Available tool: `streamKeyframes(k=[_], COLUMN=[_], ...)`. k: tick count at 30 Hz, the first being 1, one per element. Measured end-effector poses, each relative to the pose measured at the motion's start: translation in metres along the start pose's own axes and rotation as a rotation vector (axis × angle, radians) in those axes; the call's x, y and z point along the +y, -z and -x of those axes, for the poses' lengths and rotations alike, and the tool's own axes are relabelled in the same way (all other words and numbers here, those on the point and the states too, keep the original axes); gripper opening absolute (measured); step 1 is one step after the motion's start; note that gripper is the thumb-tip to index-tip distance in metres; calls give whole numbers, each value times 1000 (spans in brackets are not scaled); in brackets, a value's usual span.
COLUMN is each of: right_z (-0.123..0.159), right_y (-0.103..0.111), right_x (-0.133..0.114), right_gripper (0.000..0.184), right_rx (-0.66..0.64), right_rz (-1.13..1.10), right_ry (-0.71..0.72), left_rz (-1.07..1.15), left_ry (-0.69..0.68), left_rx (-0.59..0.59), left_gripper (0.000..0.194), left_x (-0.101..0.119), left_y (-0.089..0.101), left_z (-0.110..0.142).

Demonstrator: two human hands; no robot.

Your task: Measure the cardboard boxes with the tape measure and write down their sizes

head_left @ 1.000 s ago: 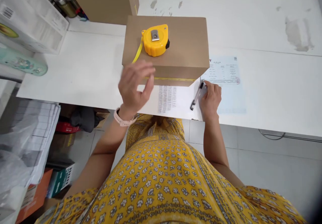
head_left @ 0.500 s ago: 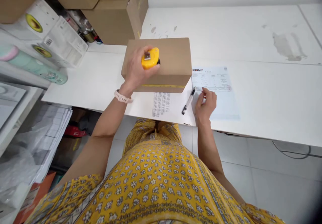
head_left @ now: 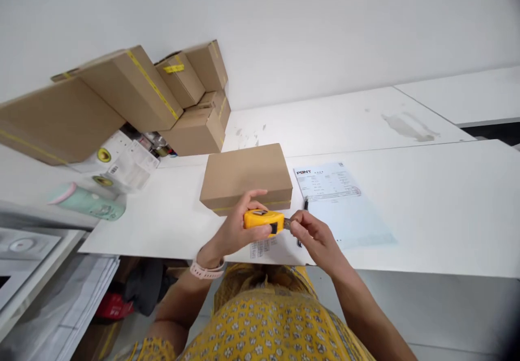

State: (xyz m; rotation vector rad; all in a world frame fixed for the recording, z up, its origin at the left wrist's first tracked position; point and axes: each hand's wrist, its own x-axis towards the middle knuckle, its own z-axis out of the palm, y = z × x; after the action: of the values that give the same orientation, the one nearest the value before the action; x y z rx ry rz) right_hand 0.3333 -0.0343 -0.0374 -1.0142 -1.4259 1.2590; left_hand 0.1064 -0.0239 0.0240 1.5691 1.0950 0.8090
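Yellow-and-black tape measure (head_left: 253,220): left fingers (head_left: 246,201) clasp it, right fingers (head_left: 305,221) pinch its metal tip (head_left: 287,224).

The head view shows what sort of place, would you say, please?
Probably an office or packing corner: cardboard boxes stacked at the back left, a printed sheet on the white counter, and a tape measure in the left hand.

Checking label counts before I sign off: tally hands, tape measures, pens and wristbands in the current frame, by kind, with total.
Hands: 2 (left hand, right hand)
Tape measure: 1
Pen: 1, partly hidden by the right hand
Wristband: 1
Total: 5
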Motion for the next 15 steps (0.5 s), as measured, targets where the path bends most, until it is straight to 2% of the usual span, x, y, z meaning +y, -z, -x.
streamKeyframes(k=[2, 5, 8, 10, 12, 15], right_z=[-21, -67, -114, -136, -149, -154], right_y=[7, 25, 37, 38, 32, 22], right_x=[-5, -8, 1, 12, 22, 27], right_gripper=[39, 41, 42, 40, 38, 38], right_rx=[57, 230, 257, 256, 253, 261], right_rz=[-46, -87, -98, -81, -24, 182], right_ry=[23, 59, 17, -40, -84, -99], left_rz=[-11, -105, -209, -194, -176, -156], left_ry=[-14, -15, 61, 140, 190, 218], left_rx=[114, 393, 578, 611, 612, 587], left_gripper=[74, 70, 69, 72, 72, 70], left_x=[3, 6, -3, -15, -29, -48], left_y=[27, 82, 142, 177, 203, 222], left_z=[4, 10, 12, 11, 9, 1])
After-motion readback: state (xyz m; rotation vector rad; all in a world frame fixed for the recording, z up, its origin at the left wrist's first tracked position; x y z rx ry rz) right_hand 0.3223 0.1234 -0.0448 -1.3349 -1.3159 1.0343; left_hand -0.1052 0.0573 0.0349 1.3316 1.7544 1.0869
